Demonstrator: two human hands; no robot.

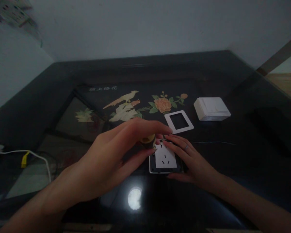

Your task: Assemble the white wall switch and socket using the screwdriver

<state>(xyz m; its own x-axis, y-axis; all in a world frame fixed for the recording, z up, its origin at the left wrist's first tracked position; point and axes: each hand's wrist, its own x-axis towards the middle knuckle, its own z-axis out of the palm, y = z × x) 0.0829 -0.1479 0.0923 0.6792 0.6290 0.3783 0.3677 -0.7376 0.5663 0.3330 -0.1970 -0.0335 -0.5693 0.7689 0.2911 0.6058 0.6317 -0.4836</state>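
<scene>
Socket panel (165, 160) is lying beneath our hands.
Our left hand (111, 157) is gripping a yellow-and-dark handle (148, 141); our right hand (192, 158) is holding the panel's right side.

Ctr: 2 hands, i.e. 1 L hand (111, 153) & 1 R hand (191, 158); 1 socket (166, 160), 1 yellow-topped handle (148, 140). R of ctr: 1 wht frame (188, 122), 1 wht box (212, 108). Lower L: 1 wht cable (45, 160), 1 yellow tag (24, 160).

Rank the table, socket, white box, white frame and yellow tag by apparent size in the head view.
1. Table
2. Socket and white box: unsure, socket partly covered
3. White frame
4. Yellow tag
</scene>
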